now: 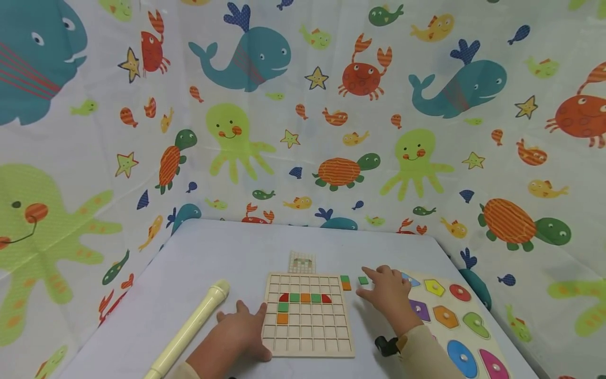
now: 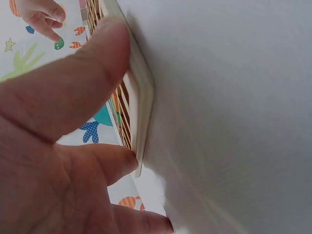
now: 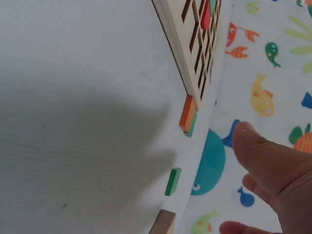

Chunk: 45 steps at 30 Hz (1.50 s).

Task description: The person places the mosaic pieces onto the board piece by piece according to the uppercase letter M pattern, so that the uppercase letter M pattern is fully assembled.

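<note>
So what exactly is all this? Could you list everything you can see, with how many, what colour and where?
Table: one, white, beneath the toys
Grid board: one, pale wood, middle of the table
Tiles on the grid board: seven; three green, two orange, two red; in its cells
Loose tiles: three; two green, one orange; right of the grid board
Picture card: one, pale, beyond the grid board
Tube: one, pale yellow, table's left
Shape puzzle: one, pale with multicoloured pieces, table's right
Black object: one, by the right wrist, unclear what
Cloth: at least one, white with colourful sea animals, around the table
Sleeves: two, beige, on the arms
Left hand: one, touching the grid board
Right hand: one, near the loose tiles
</note>
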Available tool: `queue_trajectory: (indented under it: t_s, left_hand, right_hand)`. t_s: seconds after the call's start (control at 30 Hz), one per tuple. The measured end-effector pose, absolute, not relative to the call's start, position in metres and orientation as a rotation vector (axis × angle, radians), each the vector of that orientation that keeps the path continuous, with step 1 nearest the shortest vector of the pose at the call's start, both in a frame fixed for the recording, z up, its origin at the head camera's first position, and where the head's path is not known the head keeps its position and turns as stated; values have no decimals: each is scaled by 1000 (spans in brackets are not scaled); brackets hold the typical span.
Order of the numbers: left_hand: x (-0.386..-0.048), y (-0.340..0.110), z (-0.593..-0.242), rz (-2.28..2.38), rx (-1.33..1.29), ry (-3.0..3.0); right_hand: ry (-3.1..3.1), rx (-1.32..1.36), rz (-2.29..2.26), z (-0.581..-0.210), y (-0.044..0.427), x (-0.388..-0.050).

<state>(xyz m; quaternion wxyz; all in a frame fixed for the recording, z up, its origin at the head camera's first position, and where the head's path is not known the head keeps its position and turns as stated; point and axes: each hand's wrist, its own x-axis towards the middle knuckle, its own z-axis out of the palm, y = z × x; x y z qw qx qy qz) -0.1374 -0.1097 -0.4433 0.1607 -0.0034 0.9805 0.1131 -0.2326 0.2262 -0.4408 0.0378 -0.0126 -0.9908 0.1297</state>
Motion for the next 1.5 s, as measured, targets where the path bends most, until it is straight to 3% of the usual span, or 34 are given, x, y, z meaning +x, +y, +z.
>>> queue_trajectory:
  t_s: [0.5,0.97,1.5]
  left_hand:
    - [-137,-109,-443,310,-5,2813]
    - [-136,-108,-439,314,-6,2800]
    - [-137,-107,-440,315,-16,2796]
  right_hand:
    - [-3129,53,317,-445,206,-270]
    - [-3205,-58,285,-451,191,-270]
    - [-3179,47,190,-463,191,-280]
